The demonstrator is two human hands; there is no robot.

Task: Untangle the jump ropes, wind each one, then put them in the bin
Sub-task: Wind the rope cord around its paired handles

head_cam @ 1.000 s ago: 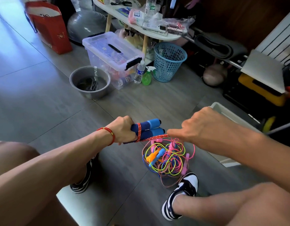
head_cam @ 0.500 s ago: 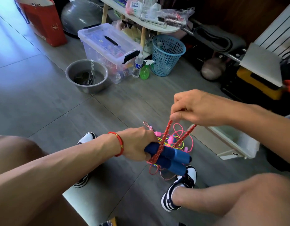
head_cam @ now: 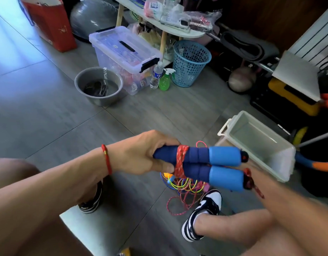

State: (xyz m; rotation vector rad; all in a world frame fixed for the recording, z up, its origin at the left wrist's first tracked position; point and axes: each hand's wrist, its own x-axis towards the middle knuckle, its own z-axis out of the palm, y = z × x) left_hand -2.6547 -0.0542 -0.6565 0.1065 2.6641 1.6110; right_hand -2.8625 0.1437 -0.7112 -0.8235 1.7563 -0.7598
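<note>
My left hand grips the near ends of two blue foam jump-rope handles, held side by side and pointing right. Red braided rope is wound round both handles beside my fingers and trails down to a tangle of coloured ropes on the floor between my feet. My right hand is a motion-blurred shape just beyond the handles' far ends, with a red strand across it; its fingers cannot be made out. The empty white bin stands on the floor past the handles, to the right.
A grey metal bowl, a lidded clear storage box, a water bottle, a green spray bottle and a blue mesh basket stand further back. A cluttered white table is behind them. My black-and-white shoes flank the tangle.
The handles have swung from pointing down-right to level and sit higher in view. My right hand has dropped from above the handles to beside their far ends, and more red rope circles the handles.
</note>
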